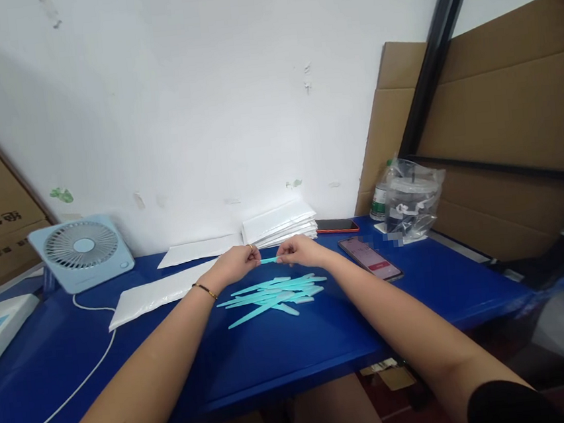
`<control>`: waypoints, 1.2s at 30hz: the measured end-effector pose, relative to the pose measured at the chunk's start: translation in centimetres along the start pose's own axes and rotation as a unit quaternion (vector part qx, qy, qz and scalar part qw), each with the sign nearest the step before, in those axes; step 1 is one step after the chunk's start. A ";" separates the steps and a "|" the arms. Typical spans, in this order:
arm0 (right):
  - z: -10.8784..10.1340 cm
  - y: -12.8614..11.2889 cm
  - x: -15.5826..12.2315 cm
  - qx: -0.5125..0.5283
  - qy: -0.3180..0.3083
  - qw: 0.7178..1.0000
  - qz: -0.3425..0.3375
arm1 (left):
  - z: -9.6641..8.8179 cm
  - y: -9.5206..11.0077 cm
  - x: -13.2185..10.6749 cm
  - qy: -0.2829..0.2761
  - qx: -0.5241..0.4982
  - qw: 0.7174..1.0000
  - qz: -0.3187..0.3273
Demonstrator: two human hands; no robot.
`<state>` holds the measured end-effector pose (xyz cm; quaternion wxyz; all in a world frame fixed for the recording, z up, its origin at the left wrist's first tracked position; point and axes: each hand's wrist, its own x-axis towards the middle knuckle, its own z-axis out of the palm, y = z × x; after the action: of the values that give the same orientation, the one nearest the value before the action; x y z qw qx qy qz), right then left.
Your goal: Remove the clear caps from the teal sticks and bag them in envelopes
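My left hand (240,263) and my right hand (300,251) are closed on the two ends of one slim turquoise plastic stick (269,260), held level above the table. Its ends are hidden by my fingers. Just below and nearer me lies a loose pile of similar turquoise sticks (270,296), crossing one another. These have a long tapering handle and a wider, paler end, like capped eyebrow razors. Behind my hands is a stack of white padded envelopes (278,224). Two more white envelopes lie to the left, one of them the nearer envelope (157,291), partly behind my left wrist.
On the blue table (276,361), a light-blue fan (83,247) with a white cable stands left, near a white power strip (1,328). To the right lie a lit phone (370,257), an orange-edged phone (337,225) and a clear bag (413,202) beside a bottle (379,199).
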<state>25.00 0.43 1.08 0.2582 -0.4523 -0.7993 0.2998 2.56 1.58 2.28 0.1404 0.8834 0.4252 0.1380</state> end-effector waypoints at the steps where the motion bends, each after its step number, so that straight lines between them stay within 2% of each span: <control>1: 0.0 0.6 0.2 0.013 -0.004 1.000 0.012 | 0.6 -0.1 0.5 0.003 0.004 1.000 0.001; 4: -0.2 2.9 0.2 0.020 -0.010 0.999 0.042 | 1.9 -0.8 0.9 0.014 0.022 1.000 -0.014; 6: -0.6 3.9 -0.1 -0.021 0.002 0.999 0.048 | 2.4 -1.3 0.7 0.018 0.021 0.999 -0.025; 8: -0.9 4.2 -0.5 -0.079 0.035 0.996 0.023 | 2.5 -1.5 0.3 0.029 0.010 0.999 -0.029; 11: -0.6 3.2 -1.1 -0.133 0.060 0.989 -0.036 | 2.1 -1.5 -0.6 0.020 -0.001 1.000 -0.019; 15: 0.8 1.3 -1.5 -0.154 -0.003 0.987 -0.049 | 1.7 -0.7 -1.8 -0.079 -0.026 0.996 -0.024; 18: 1.5 0.3 -1.5 -0.152 -0.032 0.987 -0.033 | 1.7 -0.1 -2.1 -0.090 -0.022 0.994 -0.051; 22: 1.1 0.8 -1.4 -0.138 -0.038 0.989 -0.021 | 1.7 -0.1 -1.9 -0.041 0.028 0.998 -0.047; 25: -0.1 2.1 -1.4 -0.134 0.011 0.991 0.004 | 1.8 -0.5 -1.5 0.029 0.060 0.997 -0.045; 28: -1.7 3.1 -1.9 -0.138 0.055 0.988 0.040 | 2.2 -0.9 -1.2 0.060 0.056 0.996 -0.038; 30: -2.8 3.1 -2.7 -0.122 0.028 0.991 0.042 | 2.4 -0.8 -1.1 0.060 0.050 0.997 -0.027; 32: -3.6 2.9 -3.5 -0.100 -0.046 0.993 0.031 | 2.6 -0.4 -1.1 0.052 0.033 0.998 -0.014; 34: -4.0 2.5 -4.0 -0.098 -0.118 0.988 0.021 | 2.7 0.3 -1.2 0.034 0.007 0.999 0.003; 36: -3.8 2.3 -4.0 -0.114 -0.151 0.982 0.017 | 2.8 1.0 -1.3 0.015 -0.008 1.000 0.022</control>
<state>30.74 -1.21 1.47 0.0763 -0.4421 -0.8502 0.2755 3.52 -0.41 -0.08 0.1385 0.8892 0.4066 0.1576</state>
